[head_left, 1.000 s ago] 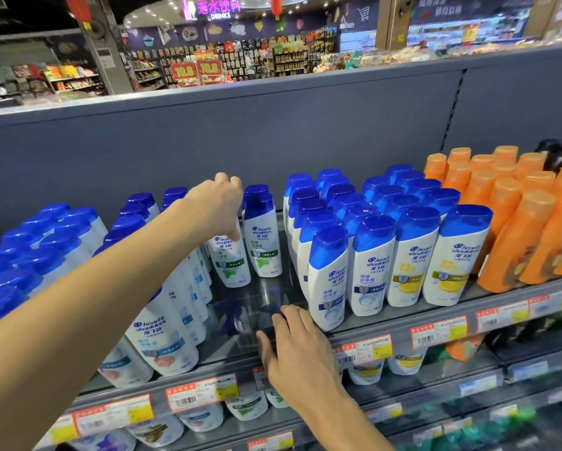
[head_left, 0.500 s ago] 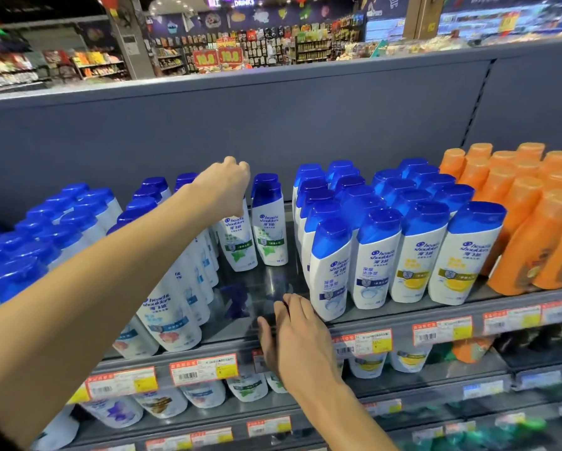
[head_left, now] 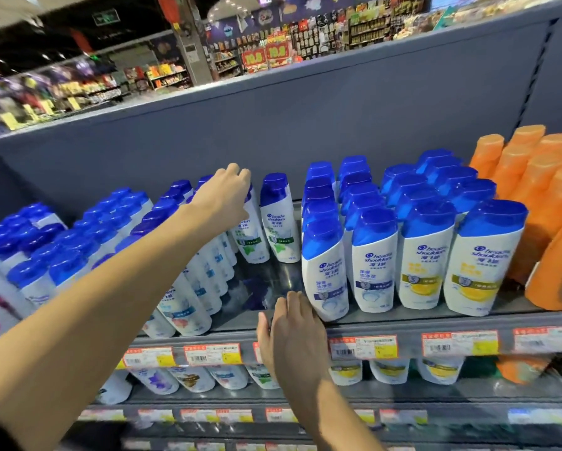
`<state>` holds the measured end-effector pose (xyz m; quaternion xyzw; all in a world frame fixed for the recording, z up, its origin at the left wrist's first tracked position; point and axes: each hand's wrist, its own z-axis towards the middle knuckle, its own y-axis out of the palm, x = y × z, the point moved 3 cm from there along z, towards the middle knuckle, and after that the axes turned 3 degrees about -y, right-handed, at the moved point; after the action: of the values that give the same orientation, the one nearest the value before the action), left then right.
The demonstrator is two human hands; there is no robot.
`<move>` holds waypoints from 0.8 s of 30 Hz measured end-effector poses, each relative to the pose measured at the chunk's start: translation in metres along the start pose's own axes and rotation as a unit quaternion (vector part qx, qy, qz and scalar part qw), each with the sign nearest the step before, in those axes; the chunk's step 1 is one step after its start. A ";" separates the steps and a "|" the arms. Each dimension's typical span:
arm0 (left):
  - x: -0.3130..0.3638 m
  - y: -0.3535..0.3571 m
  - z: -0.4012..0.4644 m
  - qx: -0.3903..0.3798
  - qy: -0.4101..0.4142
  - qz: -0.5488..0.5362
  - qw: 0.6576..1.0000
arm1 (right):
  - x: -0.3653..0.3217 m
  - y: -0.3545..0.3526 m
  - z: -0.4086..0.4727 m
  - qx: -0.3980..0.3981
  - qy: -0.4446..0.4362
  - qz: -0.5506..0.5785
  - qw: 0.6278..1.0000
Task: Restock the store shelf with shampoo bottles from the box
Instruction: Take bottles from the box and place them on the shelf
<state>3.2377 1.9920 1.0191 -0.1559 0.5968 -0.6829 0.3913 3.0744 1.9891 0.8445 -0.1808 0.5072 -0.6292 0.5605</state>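
White shampoo bottles with blue caps stand in rows on the top shelf (head_left: pixel 387 324). My left hand (head_left: pixel 222 193) reaches to the back of a gap in the rows and is closed over the cap of a green-label shampoo bottle (head_left: pixel 252 244), which stands upright on the shelf. A second green-label bottle (head_left: pixel 279 222) stands right beside it. My right hand (head_left: pixel 292 340) lies flat on the shelf's front edge, fingers apart, holding nothing, next to a front-row bottle (head_left: pixel 325 275). The box is out of view.
Bare shelf surface (head_left: pixel 263 289) lies in front of the two green-label bottles. Orange bottles (head_left: pixel 540 203) fill the shelf's right end. Price tags (head_left: pixel 212 354) line the front rail. More bottles stand on the lower shelf (head_left: pixel 227 379). A grey back panel (head_left: pixel 305 125) rises behind.
Both hands stay where they were, the left on the bottle's cap and the right on the shelf edge. My view has swung slightly, shifting the shelf to the right in frame.
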 end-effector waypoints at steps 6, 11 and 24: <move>0.002 -0.045 -0.054 0.149 -0.006 -0.062 0.987 | -0.001 -0.001 0.005 -0.030 -0.012 -0.016 0.999; -0.030 -0.079 -0.185 0.326 -0.027 -0.155 0.932 | -0.042 -0.017 -0.003 -0.039 -0.068 0.077 0.994; -0.188 0.306 -0.650 -0.393 -0.411 -0.280 0.773 | -0.234 0.250 -0.346 -0.610 -0.064 0.190 0.767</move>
<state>3.0231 2.5839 0.6250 -0.7223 0.5253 -0.3394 0.2953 3.0013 2.3832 0.5692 -0.4245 0.7709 -0.0552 0.4717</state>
